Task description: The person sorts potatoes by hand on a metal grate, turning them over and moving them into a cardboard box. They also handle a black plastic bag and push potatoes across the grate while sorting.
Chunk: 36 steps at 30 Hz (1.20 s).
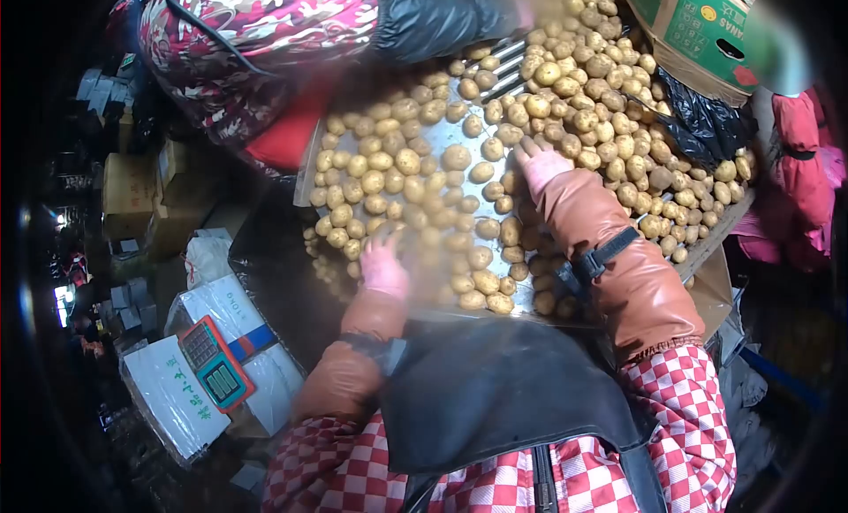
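Note:
Potatoes (pixel 408 161) cover a metal sorting table (pixel 496 170) in front of me, with a denser heap of potatoes (pixel 609 115) on its right side. My left hand (pixel 384 270) rests at the near left edge of the loose potatoes, fingers stretched forward and partly blurred by a smear on the lens. Over by the heap, my right hand (pixel 543 167) lies palm down with its fingers apart, touching potatoes at the border of the pile. Neither hand visibly grips a potato. Brown sleeve covers reach to both wrists.
Opposite on the left, another person's dark sleeve (pixel 446 22) reaches over the table. Behind the heap stand a green carton (pixel 702 36) and a black plastic bag (pixel 702 115). A scale display (pixel 215 363) lies on white boxes (pixel 168 394) at left. A pink sleeve (pixel 799 151) shows at right.

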Each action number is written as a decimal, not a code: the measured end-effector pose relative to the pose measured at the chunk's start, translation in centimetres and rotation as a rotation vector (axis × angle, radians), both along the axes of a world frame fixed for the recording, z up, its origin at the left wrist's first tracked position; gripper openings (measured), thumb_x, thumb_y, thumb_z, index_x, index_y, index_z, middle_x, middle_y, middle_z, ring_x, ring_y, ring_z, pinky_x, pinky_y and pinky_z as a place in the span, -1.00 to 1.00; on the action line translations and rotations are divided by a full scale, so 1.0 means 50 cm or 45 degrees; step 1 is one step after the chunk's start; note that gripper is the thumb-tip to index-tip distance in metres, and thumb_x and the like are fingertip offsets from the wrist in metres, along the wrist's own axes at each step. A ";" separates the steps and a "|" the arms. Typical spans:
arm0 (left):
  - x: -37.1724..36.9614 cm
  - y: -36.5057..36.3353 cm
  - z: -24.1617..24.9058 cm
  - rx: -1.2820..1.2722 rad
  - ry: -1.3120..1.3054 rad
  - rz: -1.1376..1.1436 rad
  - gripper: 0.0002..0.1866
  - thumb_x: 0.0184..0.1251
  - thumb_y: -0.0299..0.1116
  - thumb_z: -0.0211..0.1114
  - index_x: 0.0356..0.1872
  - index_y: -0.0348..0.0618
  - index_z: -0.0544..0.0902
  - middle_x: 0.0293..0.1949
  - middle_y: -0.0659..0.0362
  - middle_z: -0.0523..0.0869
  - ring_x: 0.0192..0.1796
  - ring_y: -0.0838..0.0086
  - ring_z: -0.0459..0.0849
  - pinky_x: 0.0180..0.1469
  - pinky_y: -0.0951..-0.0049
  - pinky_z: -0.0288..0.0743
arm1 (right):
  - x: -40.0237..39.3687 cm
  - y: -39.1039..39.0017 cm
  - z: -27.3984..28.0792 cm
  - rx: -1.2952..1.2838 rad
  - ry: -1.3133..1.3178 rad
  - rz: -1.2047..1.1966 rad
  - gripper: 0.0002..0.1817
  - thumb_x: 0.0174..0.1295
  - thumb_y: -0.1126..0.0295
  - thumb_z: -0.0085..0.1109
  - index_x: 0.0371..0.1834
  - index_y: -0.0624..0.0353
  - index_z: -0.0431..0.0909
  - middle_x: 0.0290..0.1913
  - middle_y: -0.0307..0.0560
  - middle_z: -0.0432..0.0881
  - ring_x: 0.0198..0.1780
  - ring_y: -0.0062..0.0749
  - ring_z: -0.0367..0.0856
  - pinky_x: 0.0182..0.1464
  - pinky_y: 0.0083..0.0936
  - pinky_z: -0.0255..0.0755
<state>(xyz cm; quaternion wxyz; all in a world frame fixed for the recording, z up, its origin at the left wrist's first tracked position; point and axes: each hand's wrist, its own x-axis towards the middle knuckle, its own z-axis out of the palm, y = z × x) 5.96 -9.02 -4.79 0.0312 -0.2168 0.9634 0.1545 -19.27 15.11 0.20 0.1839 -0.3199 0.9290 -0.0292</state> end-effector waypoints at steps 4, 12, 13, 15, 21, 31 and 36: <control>-0.069 0.036 0.064 -0.065 0.275 -0.082 -0.51 -0.01 -0.57 0.16 0.02 0.01 0.70 0.09 -0.02 0.65 0.18 0.01 0.54 0.26 0.02 0.40 | -0.004 -0.039 -0.027 0.207 0.033 0.038 -0.57 0.31 0.33 0.07 0.26 -0.04 0.52 0.45 0.02 0.27 0.52 0.03 0.15 0.38 -0.14 0.38; -0.257 0.081 0.019 -0.160 0.041 -0.323 -0.45 0.03 -0.34 0.41 0.16 0.15 0.62 0.16 0.08 0.64 0.24 0.10 0.58 0.13 0.18 0.58 | -0.011 -0.047 -0.036 0.349 -0.149 0.091 -0.58 0.25 0.31 0.16 0.21 -0.13 0.54 0.32 0.13 0.33 0.38 0.08 0.34 0.29 -0.13 0.46; -0.244 0.061 0.022 -0.143 0.075 -0.335 -0.42 0.00 -0.41 0.37 0.18 0.13 0.62 0.17 0.06 0.62 0.24 0.07 0.57 0.17 0.14 0.54 | -0.006 -0.035 -0.041 0.291 -0.144 0.080 -0.56 0.23 0.32 0.18 0.22 -0.13 0.52 0.32 0.15 0.33 0.37 0.09 0.34 0.30 -0.13 0.45; -0.208 0.034 0.039 -0.111 0.147 -0.362 -0.35 -0.05 -0.55 0.31 0.21 0.10 0.61 0.20 0.02 0.59 0.24 0.02 0.54 0.25 0.07 0.45 | 0.006 -0.013 -0.046 0.175 -0.127 0.050 -0.51 0.19 0.35 0.21 0.24 -0.12 0.50 0.32 0.18 0.32 0.36 0.12 0.35 0.32 -0.12 0.42; -0.116 0.017 0.031 -0.014 0.112 0.056 -0.45 0.05 -0.39 0.30 0.19 0.11 0.63 0.17 0.01 0.62 0.20 0.02 0.55 0.26 0.10 0.43 | -0.008 0.001 -0.055 0.008 -0.216 -0.063 -0.41 0.09 0.39 0.29 0.25 -0.27 0.48 0.32 0.13 0.35 0.34 0.10 0.37 0.34 -0.11 0.40; -0.102 0.071 0.075 -0.029 0.132 -0.435 -0.62 0.14 -0.24 0.30 0.02 -0.03 0.68 -0.02 -0.01 0.71 0.07 0.09 0.65 0.13 0.12 0.49 | 0.117 0.107 -0.006 -0.338 -0.718 -0.570 -0.61 0.11 0.38 0.29 0.07 -0.05 0.65 0.04 0.13 0.64 0.08 -0.04 0.66 0.16 -0.21 0.55; -0.083 0.084 0.065 0.114 0.207 -0.936 -0.63 -0.03 -0.26 0.38 -0.11 -0.03 0.70 -0.13 0.03 0.70 0.02 0.08 0.64 0.12 0.01 0.44 | 0.108 0.303 -0.096 -0.142 0.140 0.319 -0.91 0.12 0.50 0.09 -0.47 0.10 0.58 -0.54 -0.21 0.56 -0.47 -0.28 0.59 -0.32 -0.26 0.51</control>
